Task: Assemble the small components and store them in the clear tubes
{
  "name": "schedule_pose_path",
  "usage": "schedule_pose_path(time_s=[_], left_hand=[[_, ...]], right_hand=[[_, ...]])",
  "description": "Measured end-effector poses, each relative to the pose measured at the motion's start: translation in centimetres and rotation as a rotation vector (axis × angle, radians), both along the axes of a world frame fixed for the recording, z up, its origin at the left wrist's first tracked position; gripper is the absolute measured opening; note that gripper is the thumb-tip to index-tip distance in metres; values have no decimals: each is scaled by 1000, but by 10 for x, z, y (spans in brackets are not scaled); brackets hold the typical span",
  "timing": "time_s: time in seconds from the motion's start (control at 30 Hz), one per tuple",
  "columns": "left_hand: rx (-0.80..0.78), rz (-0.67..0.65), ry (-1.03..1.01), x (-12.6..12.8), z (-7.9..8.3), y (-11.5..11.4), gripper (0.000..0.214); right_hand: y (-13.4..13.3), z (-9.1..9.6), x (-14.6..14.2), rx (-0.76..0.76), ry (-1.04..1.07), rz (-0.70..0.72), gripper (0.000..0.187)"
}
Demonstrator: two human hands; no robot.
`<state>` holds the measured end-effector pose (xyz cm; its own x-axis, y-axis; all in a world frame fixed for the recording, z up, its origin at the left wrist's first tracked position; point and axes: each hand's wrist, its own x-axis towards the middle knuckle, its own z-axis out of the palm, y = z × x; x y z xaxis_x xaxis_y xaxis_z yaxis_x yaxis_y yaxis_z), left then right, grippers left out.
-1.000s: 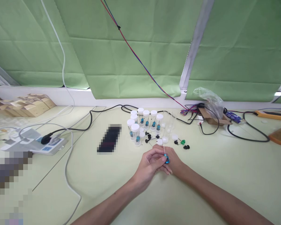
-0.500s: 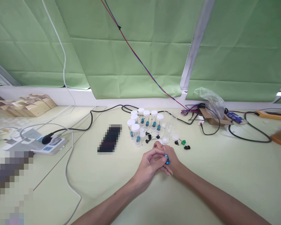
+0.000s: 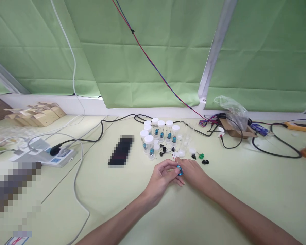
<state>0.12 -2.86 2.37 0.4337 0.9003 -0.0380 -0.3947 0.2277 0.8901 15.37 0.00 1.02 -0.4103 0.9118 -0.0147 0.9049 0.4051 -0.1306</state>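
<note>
My left hand (image 3: 163, 173) pinches a small shiny blue metal piece (image 3: 180, 170) between thumb and fingers, and a thin rod sticks up from it. My right hand (image 3: 191, 169) is beside it, back upward, with curled fingers close to the rod; what they grip is hidden. Just beyond the hands stand several clear tubes with white caps (image 3: 149, 139), each with a similar blue piece inside. Small black parts (image 3: 164, 149) and thin rods lie near the tubes. A green part (image 3: 201, 156) and a black part (image 3: 205, 162) lie to the right of them.
Uncapped clear tubes (image 3: 185, 137) stand behind my right hand. A pixelated dark object (image 3: 121, 150) lies left of the tubes. Far left are a power strip (image 3: 58, 160) with cables and cardboard boxes (image 3: 38, 114). A carton (image 3: 238, 131) with a plastic bag sits at the back right.
My right hand has shifted so its fingers are nearer the rod and the blue piece. My left hand keeps its pinch on the piece. The whole view has moved slightly.
</note>
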Motion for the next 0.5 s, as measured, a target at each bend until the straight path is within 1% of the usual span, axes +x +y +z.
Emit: schedule_pose_path(time_s=[0.07, 0.13, 0.27, 0.5], left_hand=[[10, 12, 18, -1, -2, 2, 19], [12, 19, 31, -1, -4, 3, 19], [4, 31, 47, -2, -7, 7, 20], [-3, 67, 83, -3, -11, 12, 21]], right_hand=[[-1, -1, 6, -1, -30, 2, 6], [-2, -4, 10, 14, 11, 7, 5], [-7, -14, 17, 72, 205, 21, 12], [-5, -22, 18, 182, 561, -32, 16]])
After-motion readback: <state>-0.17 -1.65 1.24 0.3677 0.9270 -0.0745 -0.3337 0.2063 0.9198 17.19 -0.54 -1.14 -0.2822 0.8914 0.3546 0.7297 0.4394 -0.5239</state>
